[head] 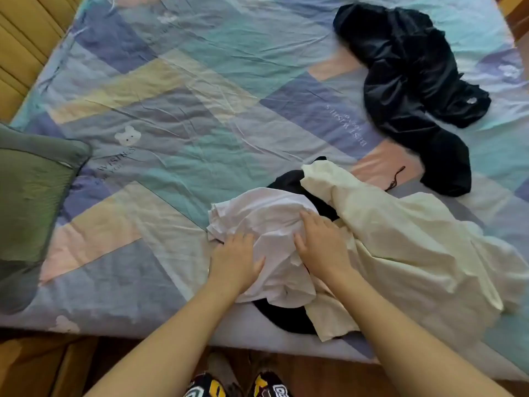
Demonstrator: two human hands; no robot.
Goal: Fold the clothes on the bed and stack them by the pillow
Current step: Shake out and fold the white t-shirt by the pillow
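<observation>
While both hands rest on the crumpled white garment (pixel 266 222) at the near edge of the bed (pixel 177 90), the task looks to be at its very start: picking the 1st piece out of the heap. The left hand (pixel 236 260) lies flat on the white cloth with fingers together and fairly straight, pressing rather than gripping. The right hand (pixel 322 243) also lies on the cloth with fingers extended; whether its fingertips pinch a fold underneath, I cannot tell.

Nothing is folded yet, and no stack sits by the grey-green pillow (pixel 31 196) at the left edge. The next move, as I judge it, calls for lifting the white piece free of the black garment (pixel 289 319) beneath it and the cream garment (pixel 400 239) overlapping on the right, then spreading it on the bare sheet to the left.

The white fabric looks thin and soft, bunched into many small creases with no clear outline. The cream piece is larger and matte, draped in long loose folds toward the right. A 2nd dark heap, the black jacket (pixel 412 90), lies well apart at the far right; it has a slight sheen and a twisted, sprawling shape. The sheet is a wrinkled pastel patchwork print.
</observation>
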